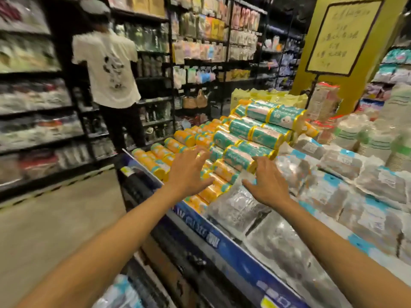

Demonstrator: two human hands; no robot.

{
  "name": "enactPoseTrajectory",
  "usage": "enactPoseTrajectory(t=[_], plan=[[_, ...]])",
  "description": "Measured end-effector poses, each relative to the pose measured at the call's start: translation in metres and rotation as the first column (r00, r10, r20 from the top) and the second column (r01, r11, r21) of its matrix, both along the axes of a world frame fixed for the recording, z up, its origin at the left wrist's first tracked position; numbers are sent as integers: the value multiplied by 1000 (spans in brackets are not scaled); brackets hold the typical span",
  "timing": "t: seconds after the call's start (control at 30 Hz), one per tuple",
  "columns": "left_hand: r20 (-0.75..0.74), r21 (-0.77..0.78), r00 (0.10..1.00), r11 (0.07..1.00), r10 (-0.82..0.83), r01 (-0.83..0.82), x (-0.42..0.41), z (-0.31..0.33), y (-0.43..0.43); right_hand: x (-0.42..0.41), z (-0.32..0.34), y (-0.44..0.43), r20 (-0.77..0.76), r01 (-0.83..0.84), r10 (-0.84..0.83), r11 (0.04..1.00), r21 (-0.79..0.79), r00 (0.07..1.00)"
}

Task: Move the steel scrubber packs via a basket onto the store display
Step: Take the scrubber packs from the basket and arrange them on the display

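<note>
Steel scrubber packs (pixel 242 203): clear, silvery-grey, blue-topped, too blurred to count, under splayed empty fingers of right hand (pixel 268 182) and left hand (pixel 188 172).

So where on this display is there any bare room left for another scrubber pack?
Hardly any. The display top is packed: orange rolls on the left, teal rolls stacked behind, scrubber packs across the front and right. Both the left hand and the right hand hover open above the goods. Only the floor is bare.

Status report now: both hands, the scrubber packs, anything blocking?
Left hand open, empty, over the orange rolls. Right hand open, at a steel scrubber pack on the display. No basket visible. Nothing blocking.
</note>
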State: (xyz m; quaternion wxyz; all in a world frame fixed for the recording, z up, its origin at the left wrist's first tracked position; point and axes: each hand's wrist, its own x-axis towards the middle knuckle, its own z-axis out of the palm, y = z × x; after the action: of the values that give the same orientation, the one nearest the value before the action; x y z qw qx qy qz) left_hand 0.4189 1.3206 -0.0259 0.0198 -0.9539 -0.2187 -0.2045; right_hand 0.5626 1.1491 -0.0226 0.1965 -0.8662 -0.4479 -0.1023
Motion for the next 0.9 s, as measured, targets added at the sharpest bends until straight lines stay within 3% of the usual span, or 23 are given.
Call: enactPoseTrajectory(t=[0.2,0.47,0.67,0.9], plan=[[-64,-36,960,961,273,-276,-157,-23,-3,-118,-27,44,-41,-302,301,952,-39,953],[-85,-118,868,860,489,-496,-321,-36,0,-260,-38,93,-20,-505,505,857,-103,863],[-53,-146,844,832,534,-535,-424,-58,28,-358,-58,123,-48,-509,507,859,-56,860],[-123,-137,895,886,428,-443,-501,-73,75,-446,-78,158,-73,-421,415,902,-94,907]])
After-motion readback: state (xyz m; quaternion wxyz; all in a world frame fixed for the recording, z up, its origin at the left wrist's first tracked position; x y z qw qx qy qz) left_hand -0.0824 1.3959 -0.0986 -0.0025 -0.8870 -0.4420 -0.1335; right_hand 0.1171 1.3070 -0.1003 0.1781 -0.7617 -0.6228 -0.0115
